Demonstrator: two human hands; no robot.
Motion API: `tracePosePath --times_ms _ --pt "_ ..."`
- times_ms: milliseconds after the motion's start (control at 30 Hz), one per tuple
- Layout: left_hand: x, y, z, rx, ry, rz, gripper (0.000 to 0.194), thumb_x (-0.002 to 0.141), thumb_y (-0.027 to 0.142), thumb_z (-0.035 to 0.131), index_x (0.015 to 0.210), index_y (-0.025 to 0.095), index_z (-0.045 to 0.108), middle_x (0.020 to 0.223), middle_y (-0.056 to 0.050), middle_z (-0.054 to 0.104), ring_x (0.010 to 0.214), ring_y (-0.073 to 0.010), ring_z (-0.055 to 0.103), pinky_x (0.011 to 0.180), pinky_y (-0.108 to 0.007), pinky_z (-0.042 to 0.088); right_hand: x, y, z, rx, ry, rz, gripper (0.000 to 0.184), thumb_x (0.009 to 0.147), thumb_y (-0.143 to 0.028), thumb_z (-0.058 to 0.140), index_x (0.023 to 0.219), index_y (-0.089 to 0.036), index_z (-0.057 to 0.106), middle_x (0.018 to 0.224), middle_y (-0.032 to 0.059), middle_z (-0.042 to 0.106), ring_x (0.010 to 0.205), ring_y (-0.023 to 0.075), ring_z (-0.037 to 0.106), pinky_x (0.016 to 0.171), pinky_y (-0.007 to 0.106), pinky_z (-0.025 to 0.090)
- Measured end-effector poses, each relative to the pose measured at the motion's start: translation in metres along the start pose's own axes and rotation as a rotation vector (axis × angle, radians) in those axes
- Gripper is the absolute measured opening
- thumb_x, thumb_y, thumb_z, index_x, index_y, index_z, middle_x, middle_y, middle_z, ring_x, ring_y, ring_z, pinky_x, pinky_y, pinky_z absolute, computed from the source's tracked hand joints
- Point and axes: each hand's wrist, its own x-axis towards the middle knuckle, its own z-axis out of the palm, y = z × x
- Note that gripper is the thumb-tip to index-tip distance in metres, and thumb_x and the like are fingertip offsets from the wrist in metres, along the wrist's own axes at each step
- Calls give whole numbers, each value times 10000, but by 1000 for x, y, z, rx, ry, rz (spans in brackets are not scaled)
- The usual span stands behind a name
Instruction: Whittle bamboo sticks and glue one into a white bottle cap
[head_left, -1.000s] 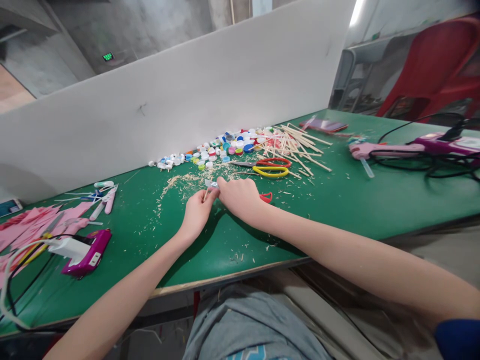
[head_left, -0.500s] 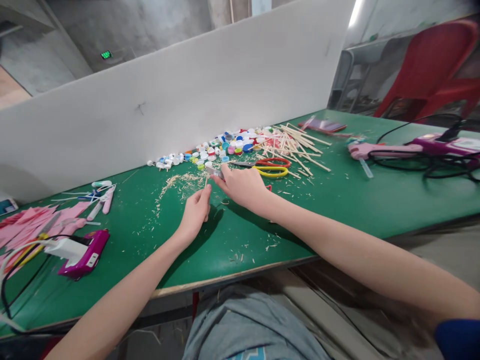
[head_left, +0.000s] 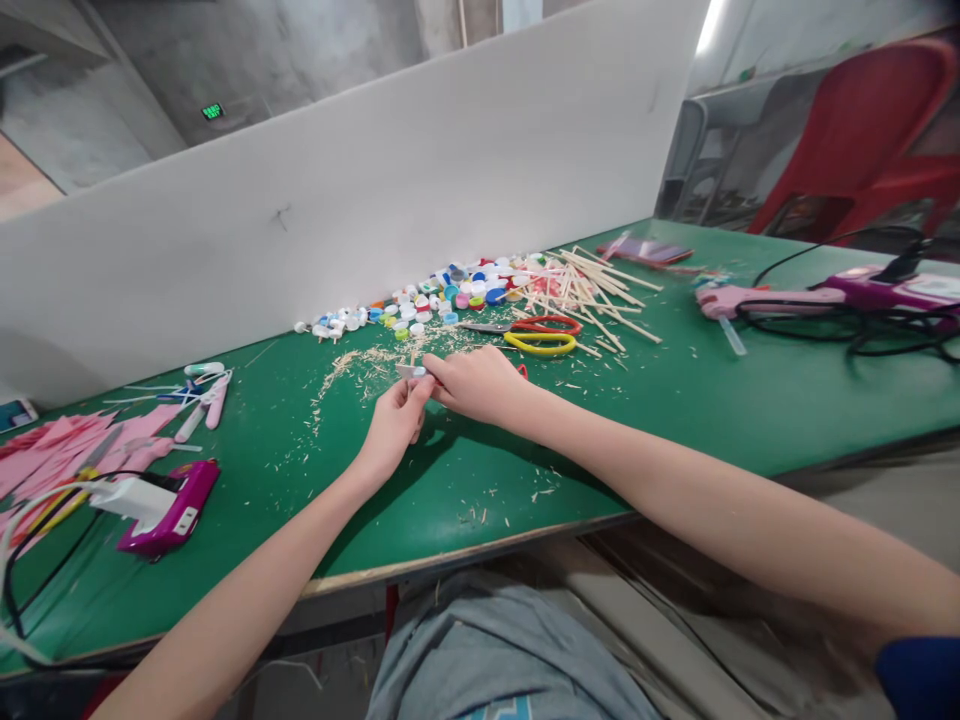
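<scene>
My left hand (head_left: 394, 420) pinches a short thin wooden stick (head_left: 412, 362) upright just above the green table (head_left: 675, 400). My right hand (head_left: 476, 383) is closed round a red-handled cutter (head_left: 519, 371), whose metal blade (head_left: 410, 371) meets the stick. Both hands touch each other at the fingertips. Pale wood shavings (head_left: 360, 365) lie scattered just beyond them.
Bottle caps (head_left: 435, 295) and a pile of wooden sticks (head_left: 592, 285) lie along the white board (head_left: 337, 200). Red and yellow scissors (head_left: 536, 334) sit right of the hands. A magenta glue gun (head_left: 169, 510) and pink scraps (head_left: 52, 450) are left; another pink glue gun (head_left: 750, 298) with cables is right.
My right hand had lifted the cutter away from the stick half a second ago; now it is back down with the blade against the stick in my left hand.
</scene>
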Motion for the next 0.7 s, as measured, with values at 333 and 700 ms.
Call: tracePosePath --times_ms 333,700 --pt "3 0 -2 192 116 51 440 797 608 566 758 173 510 470 80 338 427 -61 256 432 -211 208 -3 -11 -5 1 -37 111 360 1037 -418 453 1183 -98 528 897 47 533 801 126 549 775 302 509" --pt "4 1 2 209 162 65 488 805 645 531 702 170 494 488 69 289 450 -65 226 440 -215 186 -4 -24 -9 39 -87 256 359 1026 -414 482 1179 -94 534 944 59 538 827 126 553 771 291 516"
